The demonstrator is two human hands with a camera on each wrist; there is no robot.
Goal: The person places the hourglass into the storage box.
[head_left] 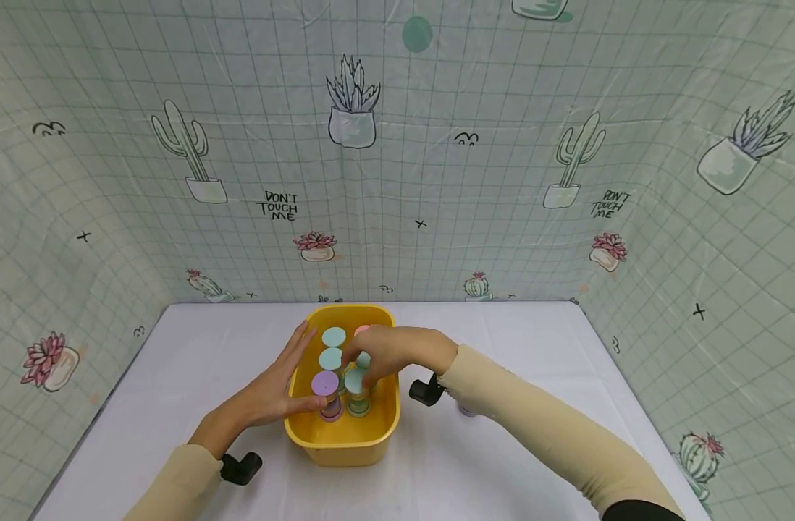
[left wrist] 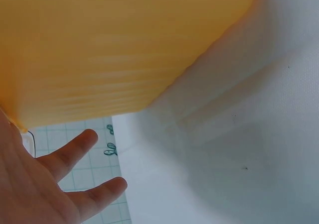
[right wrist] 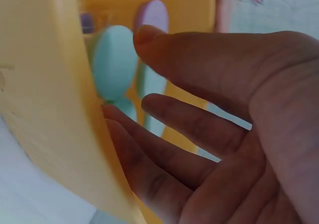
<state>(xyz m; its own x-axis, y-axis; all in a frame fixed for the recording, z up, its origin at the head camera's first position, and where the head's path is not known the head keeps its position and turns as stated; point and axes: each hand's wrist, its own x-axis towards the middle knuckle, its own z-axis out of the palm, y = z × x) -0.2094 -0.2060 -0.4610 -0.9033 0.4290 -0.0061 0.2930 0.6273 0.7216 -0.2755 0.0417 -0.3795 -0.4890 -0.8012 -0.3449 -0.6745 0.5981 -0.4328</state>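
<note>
Inside a yellow plastic tub (head_left: pixel 345 434) stand several small lidded jars. My left hand (head_left: pixel 276 391) spreads along the tub's left side, its thumb reaching over the rim to a purple-lidded jar (head_left: pixel 325 385). In the left wrist view, two straight fingers (left wrist: pixel 79 147) extend past the tub's outer wall. Over the tub's right side, my right hand (head_left: pixel 387 351) reaches down, thumb and fingers apart around a mint-lidded jar (head_left: pixel 356 380). The right wrist view has the thumb tip overlapping the edge of a mint lid (right wrist: pixel 114 62). Whether those fingertips press on it, I cannot tell.
Two more mint lids (head_left: pixel 334 337) line the tub's left half, with a pink lid (head_left: pixel 361 330) towards the back. On the white tabletop (head_left: pixel 502 463), a small purple item (head_left: pixel 467 411) is mostly hidden by the right forearm. A patterned cloth (head_left: pixel 423 145) surrounds the table.
</note>
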